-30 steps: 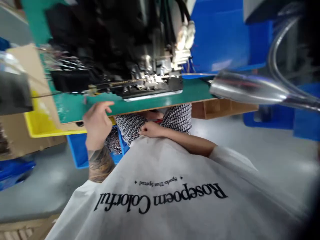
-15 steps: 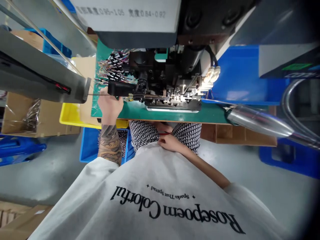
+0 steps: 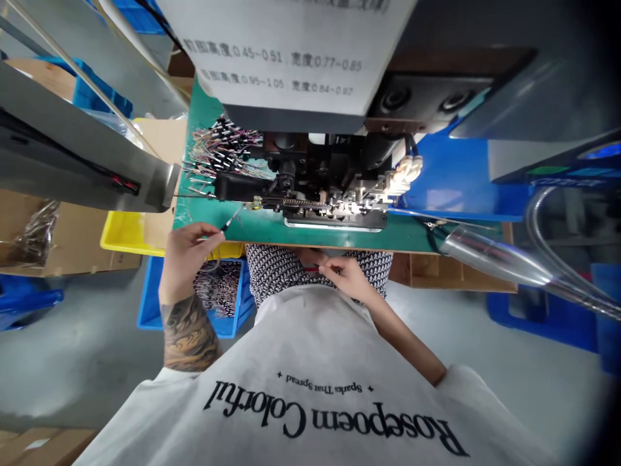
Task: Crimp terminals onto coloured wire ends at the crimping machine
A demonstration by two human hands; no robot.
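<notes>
My left hand (image 3: pixel 187 259) is at the left front of the green table (image 3: pixel 272 234), pinching a short cable (image 3: pixel 227 224) with a dark sleeve between thumb and forefinger. The cable's thin loose ends point toward the machine. Just ahead is the crimping machine (image 3: pixel 334 200), its working area lit, with a chain of terminals (image 3: pixel 305 202) along its front. My right hand (image 3: pixel 347 275) rests over my lap below the table edge, fingers closed on a thin red object (image 3: pixel 311 268); its kind cannot be made out.
A pile of short cables (image 3: pixel 223 152) lies on the table's far left. Below the table sits a blue bin (image 3: pixel 150 298) of cables, beside a yellow tray (image 3: pixel 121 236). A clear plastic tube (image 3: pixel 499 255) juts in from the right, near a blue tray (image 3: pixel 451 168).
My left hand has moved back and left from the machine's left side, with a cable now visible in it. My right hand stays over my lap; my view has shifted slightly.
</notes>
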